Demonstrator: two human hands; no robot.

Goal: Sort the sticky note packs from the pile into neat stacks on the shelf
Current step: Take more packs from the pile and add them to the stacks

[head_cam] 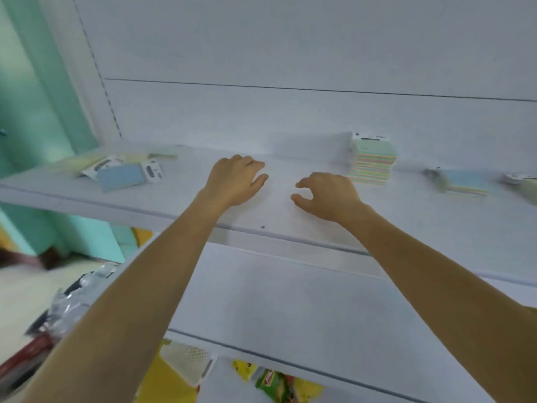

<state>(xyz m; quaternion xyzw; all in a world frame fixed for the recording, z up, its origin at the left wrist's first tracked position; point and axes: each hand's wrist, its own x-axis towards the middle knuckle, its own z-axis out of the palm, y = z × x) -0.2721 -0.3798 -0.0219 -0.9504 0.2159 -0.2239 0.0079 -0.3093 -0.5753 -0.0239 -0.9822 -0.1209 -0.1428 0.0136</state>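
I see both the left hand point(235, 181) and right hand point(325, 196) empty, fingers loose, over the shelf point(261, 225); loose sticky note packs point(128, 173) at left look light, probably slick-wrapped, so I'd pinch their edges.

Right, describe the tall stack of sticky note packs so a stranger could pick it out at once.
Start at the long white shelf where both bare hands are. Look just beyond the right hand, against the back wall: the tall stack of pastel striped sticky note packs stands there. It is far higher than the low blue-topped stack further right, and unlike the loose scattered pile of packs at the left end.
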